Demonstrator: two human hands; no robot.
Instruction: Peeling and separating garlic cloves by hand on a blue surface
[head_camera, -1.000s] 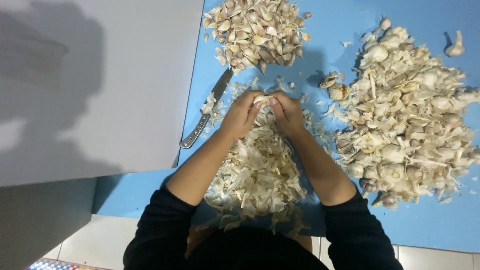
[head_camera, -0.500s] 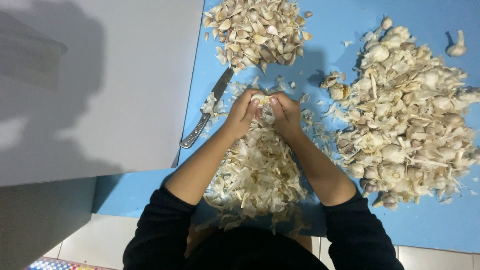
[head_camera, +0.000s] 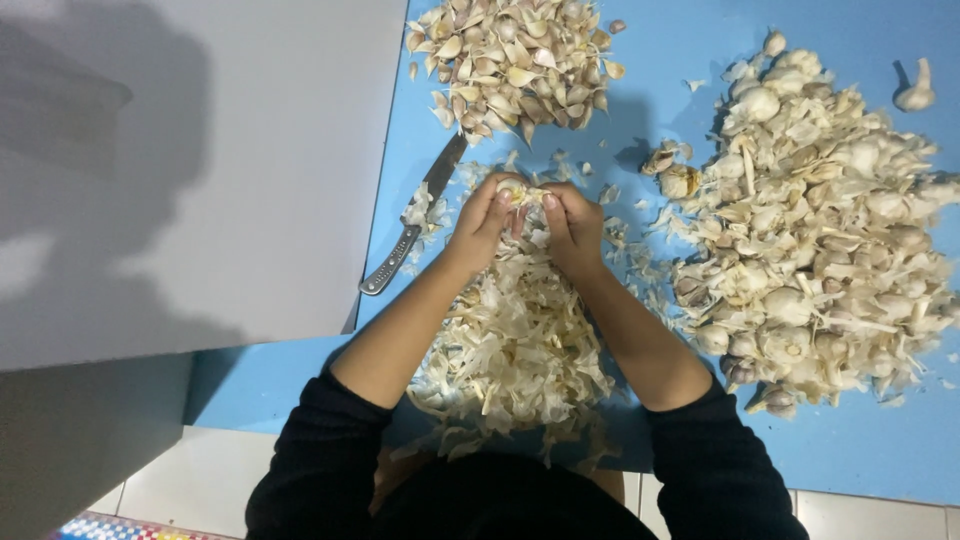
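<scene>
Take the garlic bulb (head_camera: 522, 192) pinched between your hands as the landmark. Far to its left lies a large white sheet (head_camera: 190, 170) covering that side of the blue counter (head_camera: 880, 450). Just left of the bulb, a knife (head_camera: 412, 222) with a metal handle rests on the counter, its blade angled up toward the heap of separated cloves (head_camera: 515, 65) that sits above the bulb. Your left hand (head_camera: 485, 225) is curled nearly closed, fingertips gripping the bulb's left side. The bulb itself sits over the top edge of the pile of papery skins (head_camera: 515, 340), which spreads below it toward your body. Your right hand (head_camera: 572, 225) is likewise curled tight, thumb and fingers pressed on the bulb's right side, touching the left hand's fingertips. Well to the right of the bulb lies a big mound of whole garlic heads (head_camera: 820, 220).
</scene>
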